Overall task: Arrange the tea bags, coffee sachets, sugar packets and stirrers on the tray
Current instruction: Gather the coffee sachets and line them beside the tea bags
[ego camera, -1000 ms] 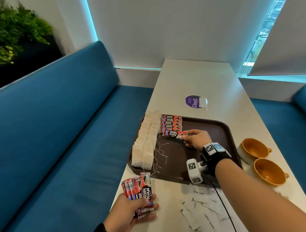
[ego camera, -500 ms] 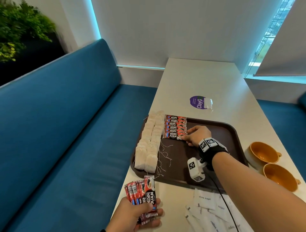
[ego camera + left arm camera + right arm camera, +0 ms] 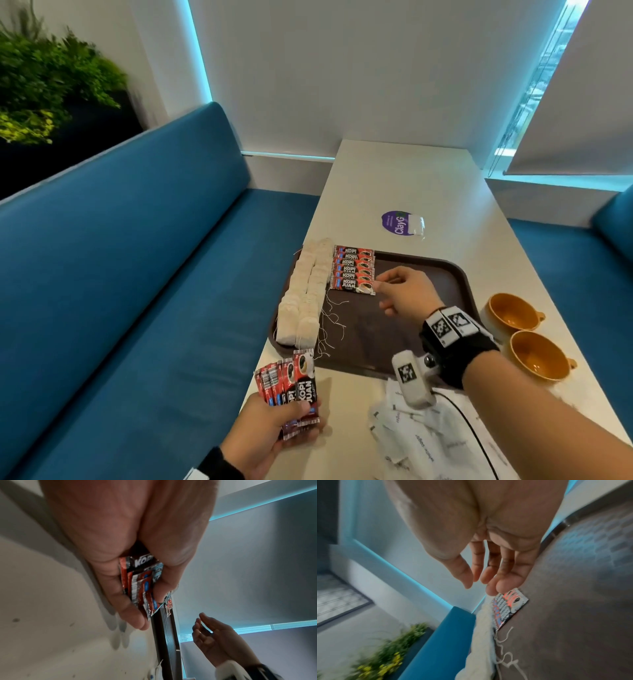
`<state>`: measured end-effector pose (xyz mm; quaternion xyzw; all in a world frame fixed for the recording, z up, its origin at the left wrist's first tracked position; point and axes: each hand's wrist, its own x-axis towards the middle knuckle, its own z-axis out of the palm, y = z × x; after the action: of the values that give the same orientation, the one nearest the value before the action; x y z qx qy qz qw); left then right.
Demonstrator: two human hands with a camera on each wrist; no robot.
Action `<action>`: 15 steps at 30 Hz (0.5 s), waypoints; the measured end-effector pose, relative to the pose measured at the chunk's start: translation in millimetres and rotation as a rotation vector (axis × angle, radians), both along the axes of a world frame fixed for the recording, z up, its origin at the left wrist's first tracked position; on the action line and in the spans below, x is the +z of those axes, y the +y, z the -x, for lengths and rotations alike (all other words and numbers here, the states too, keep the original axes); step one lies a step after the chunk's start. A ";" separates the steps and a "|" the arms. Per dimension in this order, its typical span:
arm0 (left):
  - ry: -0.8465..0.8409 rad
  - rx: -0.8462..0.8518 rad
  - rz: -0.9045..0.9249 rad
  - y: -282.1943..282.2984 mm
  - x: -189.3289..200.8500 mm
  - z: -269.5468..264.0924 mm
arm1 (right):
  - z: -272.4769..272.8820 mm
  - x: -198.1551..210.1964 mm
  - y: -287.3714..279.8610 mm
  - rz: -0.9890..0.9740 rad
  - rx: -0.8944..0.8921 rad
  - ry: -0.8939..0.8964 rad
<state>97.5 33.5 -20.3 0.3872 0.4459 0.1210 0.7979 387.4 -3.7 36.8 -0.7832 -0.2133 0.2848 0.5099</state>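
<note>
six coffee sachets, two cups

1 tray, 6 coffee sachets in a row on it, 2 rows of tea bags, 2 orange cups, 1 purple sticker

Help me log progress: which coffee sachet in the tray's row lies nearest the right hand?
The nearest sachet of the row, closest to the person; the right hand hovers open at its end.

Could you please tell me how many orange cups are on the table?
2. One orange cup stands right of the tray; the second cup sits just nearer the camera, beside it.
</note>
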 end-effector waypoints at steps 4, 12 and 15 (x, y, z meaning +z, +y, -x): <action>-0.029 -0.021 -0.060 -10.1 17.4 5.2 | 49.4 16.3 -43.6 -0.088 0.131 0.014; -0.140 -0.071 -0.157 -41.2 48.0 9.8 | 122.0 16.6 -111.9 -0.164 0.269 0.092; -0.161 -0.064 -0.194 -49.7 52.3 11.9 | 135.3 16.3 -130.1 -0.252 0.232 0.154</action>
<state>85.6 -16.2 32.0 0.4655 0.3541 0.1688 0.7934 252.1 -133.8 53.2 -0.6592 -0.2965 0.3716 0.5826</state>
